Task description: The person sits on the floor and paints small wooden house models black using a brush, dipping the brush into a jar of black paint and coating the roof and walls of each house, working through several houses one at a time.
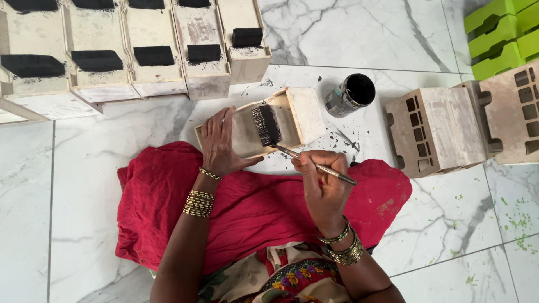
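Five pale wooden boxes with black-painted patches stand in a row at 11 o'clock on the marble floor. Two unpainted slotted boxes sit at 3 o'clock, and green ones are stacked at 2 o'clock. One open paint jar lies tipped just past the work.

One wooden box rests at the centre, on the edge of the red cloth, its long axis running from 8 to 2 o'clock. The left hand lies flat on its 8 o'clock end, fingers spread narrowly, pressing it down. The right hand pinches one thin brush, which points toward 10 o'clock; its tip touches the lower edge of the wet black patch. The box lies at 11 o'clock from those pinching fingers.
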`<control>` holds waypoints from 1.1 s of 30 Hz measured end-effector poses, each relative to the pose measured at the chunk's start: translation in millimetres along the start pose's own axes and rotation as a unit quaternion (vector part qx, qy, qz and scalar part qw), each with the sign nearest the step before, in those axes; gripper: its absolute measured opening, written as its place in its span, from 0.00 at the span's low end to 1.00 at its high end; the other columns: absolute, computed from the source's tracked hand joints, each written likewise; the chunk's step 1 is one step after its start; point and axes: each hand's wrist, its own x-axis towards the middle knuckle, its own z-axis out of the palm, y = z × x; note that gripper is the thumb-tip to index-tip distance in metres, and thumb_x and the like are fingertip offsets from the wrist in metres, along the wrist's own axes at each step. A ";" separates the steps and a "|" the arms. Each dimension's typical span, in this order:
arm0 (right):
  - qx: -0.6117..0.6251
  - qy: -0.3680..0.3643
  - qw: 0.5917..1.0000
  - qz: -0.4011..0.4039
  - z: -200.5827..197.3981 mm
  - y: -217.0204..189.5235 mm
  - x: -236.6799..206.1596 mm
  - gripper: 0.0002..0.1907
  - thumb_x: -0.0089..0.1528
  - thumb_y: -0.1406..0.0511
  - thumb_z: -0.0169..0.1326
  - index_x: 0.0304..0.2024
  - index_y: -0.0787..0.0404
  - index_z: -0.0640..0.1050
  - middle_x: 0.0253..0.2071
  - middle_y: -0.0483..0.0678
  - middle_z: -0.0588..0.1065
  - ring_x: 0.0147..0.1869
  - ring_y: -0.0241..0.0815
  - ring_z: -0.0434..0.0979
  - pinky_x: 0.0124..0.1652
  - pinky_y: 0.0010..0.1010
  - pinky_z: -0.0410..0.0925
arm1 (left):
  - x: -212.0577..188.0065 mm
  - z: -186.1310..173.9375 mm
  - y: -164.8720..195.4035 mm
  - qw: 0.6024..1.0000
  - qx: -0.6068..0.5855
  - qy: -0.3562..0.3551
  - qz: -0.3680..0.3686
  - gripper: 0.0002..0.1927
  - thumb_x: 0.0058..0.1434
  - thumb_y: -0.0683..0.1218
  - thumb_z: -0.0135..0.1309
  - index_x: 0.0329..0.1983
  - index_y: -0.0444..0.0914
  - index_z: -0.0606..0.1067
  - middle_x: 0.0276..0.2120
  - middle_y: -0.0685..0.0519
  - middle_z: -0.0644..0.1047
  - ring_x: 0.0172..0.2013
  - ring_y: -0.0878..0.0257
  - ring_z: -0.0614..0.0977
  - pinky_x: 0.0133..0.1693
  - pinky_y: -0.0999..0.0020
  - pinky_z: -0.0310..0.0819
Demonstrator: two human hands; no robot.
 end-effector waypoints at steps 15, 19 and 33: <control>-0.010 0.012 0.998 -0.052 -1.2 -1.2 8.3 0.05 0.71 0.73 0.51 0.44 0.70 0.68 0.41 0.57 0.77 0.45 0.41 0.85 0.43 0.27 0.83 | 0.1 -4.0 2.8 1.000 -0.011 -0.009 -0.004 0.72 0.29 0.72 0.74 0.72 0.32 0.58 0.63 0.39 0.66 0.64 0.44 0.66 0.63 0.44 0.56; -0.059 0.019 0.991 -0.115 -0.3 5.9 34.4 0.05 0.71 0.74 0.51 0.45 0.72 0.69 0.42 0.56 0.77 0.45 0.39 0.85 0.41 0.24 0.82 | 0.6 -4.1 3.3 1.000 -0.015 -0.010 0.007 0.72 0.29 0.71 0.74 0.73 0.32 0.58 0.64 0.40 0.66 0.65 0.44 0.66 0.64 0.44 0.55; -0.103 -0.011 0.994 -0.022 -0.8 4.5 16.4 0.07 0.71 0.72 0.53 0.41 0.68 0.68 0.36 0.54 0.78 0.41 0.40 0.86 0.37 0.23 0.80 | -1.1 -0.5 -0.2 1.000 -0.006 -0.012 0.005 0.72 0.29 0.72 0.73 0.72 0.32 0.58 0.63 0.40 0.66 0.65 0.44 0.66 0.65 0.43 0.54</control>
